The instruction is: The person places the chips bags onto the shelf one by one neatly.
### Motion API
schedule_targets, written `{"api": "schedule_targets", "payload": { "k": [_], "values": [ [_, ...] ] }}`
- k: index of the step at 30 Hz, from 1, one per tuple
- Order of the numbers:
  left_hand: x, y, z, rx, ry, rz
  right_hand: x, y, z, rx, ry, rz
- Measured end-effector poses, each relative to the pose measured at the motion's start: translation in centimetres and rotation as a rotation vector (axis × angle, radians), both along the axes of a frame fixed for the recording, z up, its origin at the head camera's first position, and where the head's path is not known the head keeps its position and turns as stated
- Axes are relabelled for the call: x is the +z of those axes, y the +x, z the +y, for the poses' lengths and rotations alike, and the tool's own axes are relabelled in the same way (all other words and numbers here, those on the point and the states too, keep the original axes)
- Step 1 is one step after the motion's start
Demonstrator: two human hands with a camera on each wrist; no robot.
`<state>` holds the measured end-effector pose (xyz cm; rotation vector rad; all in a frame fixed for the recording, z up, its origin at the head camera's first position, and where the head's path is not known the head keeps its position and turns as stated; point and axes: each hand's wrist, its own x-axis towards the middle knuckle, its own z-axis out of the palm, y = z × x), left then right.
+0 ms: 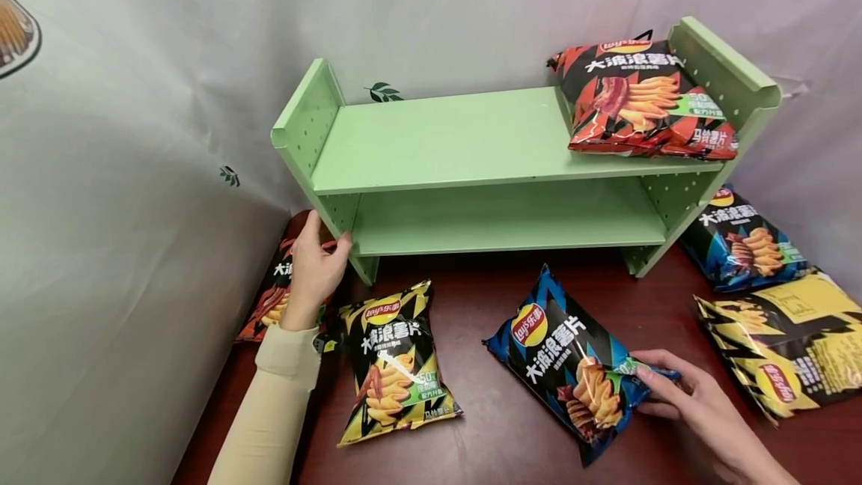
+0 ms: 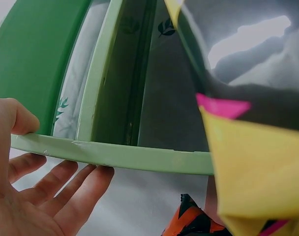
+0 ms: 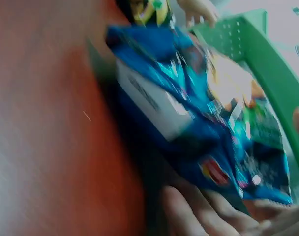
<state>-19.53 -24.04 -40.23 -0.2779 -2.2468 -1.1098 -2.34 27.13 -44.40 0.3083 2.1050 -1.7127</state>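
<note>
My left hand (image 1: 316, 268) grips the left side panel of a light green two-tier shelf (image 1: 438, 137), with the thumb on the inner face and the fingers outside. In the left wrist view, the thumb and fingers (image 2: 98, 182) lie on opposite sides of the panel's edge. My right hand (image 1: 700, 403) pinches the lower right end of a blue and black bag of potato chips (image 1: 552, 354), thumb on top and fingers underneath. That bag is tilted above the dark red table, its printed front facing up. The right wrist view is blurred and shows the bag's underside.
A red chip bag (image 1: 646, 103) leans at the right end of the top shelf. A yellow chip bag (image 1: 390, 365) lies before the shelf; another red bag (image 1: 269, 313) lies behind my left wrist. Blue (image 1: 747, 245) and yellow bags (image 1: 801, 335) lie at right. Curtains (image 1: 202, 133) surround the table.
</note>
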Motion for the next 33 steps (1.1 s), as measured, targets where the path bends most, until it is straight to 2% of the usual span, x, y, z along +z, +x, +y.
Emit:
{"api": "schedule_targets", "payload": {
  "k": [6,11,16,23,25,30,33],
  "values": [
    [0.1,0.0,0.0,0.0,0.001,0.001,1.1,-1.8,1.3,0.205,0.088,0.003],
    [0.1,0.0,0.0,-0.011,0.004,0.009,1.4,-2.9,0.9,0.3,0.196,0.0],
    [0.1,0.0,0.0,-0.007,0.007,0.001,1.4,-3.1,0.0,0.325,0.358,0.047],
    [0.1,0.0,0.0,0.002,0.004,0.001,0.9,-2.8,-0.4,0.344,0.329,0.089],
    [0.1,0.0,0.0,0.001,0.005,0.001,0.8,-2.6,-0.5,0.345,0.38,0.121],
    [0.1,0.1,0.1,0.005,0.008,-0.008,0.6,-2.1,-0.7,0.333,0.591,0.275],
    [0.1,0.1,0.1,0.005,0.01,-0.012,0.5,-1.9,-0.9,0.32,0.646,0.318]
  ]
}}
